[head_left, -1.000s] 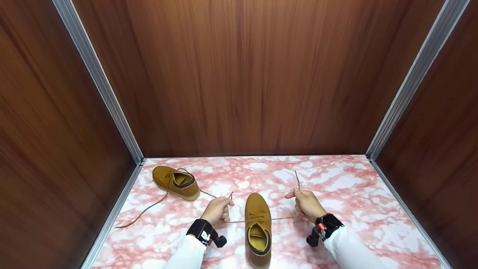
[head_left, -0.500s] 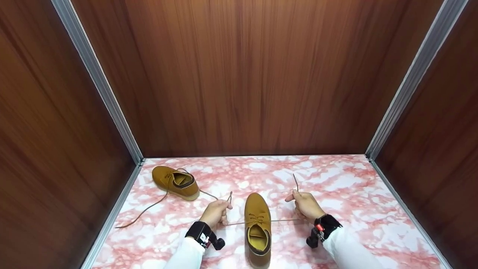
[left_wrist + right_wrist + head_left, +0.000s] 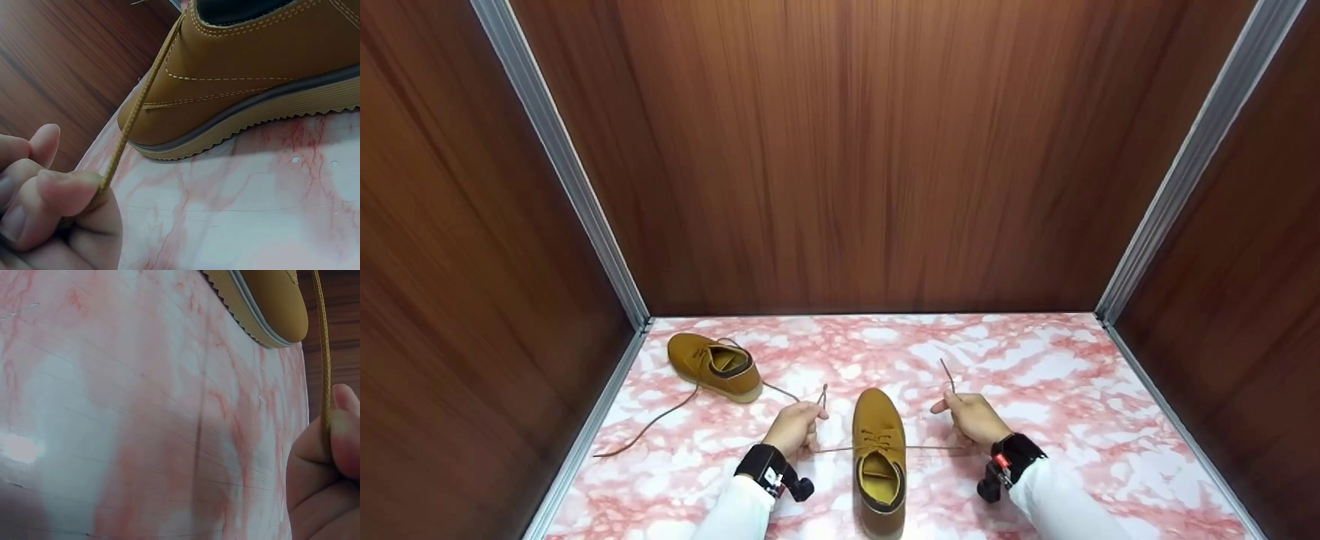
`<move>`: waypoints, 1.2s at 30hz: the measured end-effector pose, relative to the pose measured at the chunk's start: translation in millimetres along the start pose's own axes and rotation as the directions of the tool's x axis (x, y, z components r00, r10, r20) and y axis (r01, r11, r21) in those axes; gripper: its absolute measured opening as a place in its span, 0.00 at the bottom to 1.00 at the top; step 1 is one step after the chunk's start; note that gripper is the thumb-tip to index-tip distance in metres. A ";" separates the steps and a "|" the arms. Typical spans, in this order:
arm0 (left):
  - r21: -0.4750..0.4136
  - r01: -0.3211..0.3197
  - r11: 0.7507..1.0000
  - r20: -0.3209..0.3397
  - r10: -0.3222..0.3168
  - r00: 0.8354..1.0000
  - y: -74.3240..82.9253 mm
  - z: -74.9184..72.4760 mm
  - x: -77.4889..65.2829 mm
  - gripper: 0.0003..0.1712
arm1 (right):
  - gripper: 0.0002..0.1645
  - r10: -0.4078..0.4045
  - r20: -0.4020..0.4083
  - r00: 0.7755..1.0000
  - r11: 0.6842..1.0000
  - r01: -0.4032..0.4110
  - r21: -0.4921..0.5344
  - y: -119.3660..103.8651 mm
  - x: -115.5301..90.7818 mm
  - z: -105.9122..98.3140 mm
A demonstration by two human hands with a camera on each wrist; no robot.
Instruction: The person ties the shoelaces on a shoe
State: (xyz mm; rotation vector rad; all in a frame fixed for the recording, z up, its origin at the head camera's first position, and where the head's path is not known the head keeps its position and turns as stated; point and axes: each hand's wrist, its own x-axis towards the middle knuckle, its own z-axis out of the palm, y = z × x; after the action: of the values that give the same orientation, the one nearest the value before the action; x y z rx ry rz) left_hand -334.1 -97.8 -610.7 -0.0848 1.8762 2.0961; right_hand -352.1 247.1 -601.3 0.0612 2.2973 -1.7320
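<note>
A tan lace-up shoe stands upright between my hands, toe pointing away from me. Its brown lace stretches out to both sides. My left hand grips one lace end between curled fingers and thumb, and a short bit pokes up past the fingers in the head view. On the other side, my right hand pinches the opposite lace end, whose loose tip sticks up beyond the thumb. Both hands are apart from the shoe itself.
The matching tan shoe sits at the back left, its long lace trailing toward the left edge. A pink-and-white marbled tabletop lies beneath. Brown wood-grain panels with metal corner posts enclose three sides.
Both hands have drawn slightly toward me, the right one more, keeping their hold on the lace. The lace's right stretch now runs nearly level, and its loose tip has dropped and shifted left.
</note>
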 end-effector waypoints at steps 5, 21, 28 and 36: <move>0.017 0.015 1.000 -0.012 -0.014 1.000 2.3 2.5 1.8 0.13 | 0.36 -0.042 0.041 0.998 0.994 0.046 -0.096 1.3 0.6 3.4; -0.080 -0.005 0.997 -0.003 0.005 1.000 7.2 4.7 4.2 0.12 | 0.14 0.060 0.133 0.989 0.994 -0.071 0.083 -10.4 0.4 11.3; -0.063 0.030 0.998 0.042 -0.027 0.999 13.9 4.5 -2.3 0.13 | 0.32 0.044 0.179 0.983 0.990 -0.067 0.124 40.6 44.8 -2.4; 0.195 0.070 0.978 0.078 -0.087 0.993 15.3 -3.2 -8.6 0.24 | 0.31 0.018 0.189 0.982 1.000 -0.014 -0.024 -11.9 -3.8 3.6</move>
State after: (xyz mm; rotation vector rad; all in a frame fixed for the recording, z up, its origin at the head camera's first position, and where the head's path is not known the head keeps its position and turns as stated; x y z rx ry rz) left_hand -330.8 -103.9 -594.3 -0.0219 1.9786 1.8275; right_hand -350.0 240.7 -590.2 -0.0858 2.1722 -1.6287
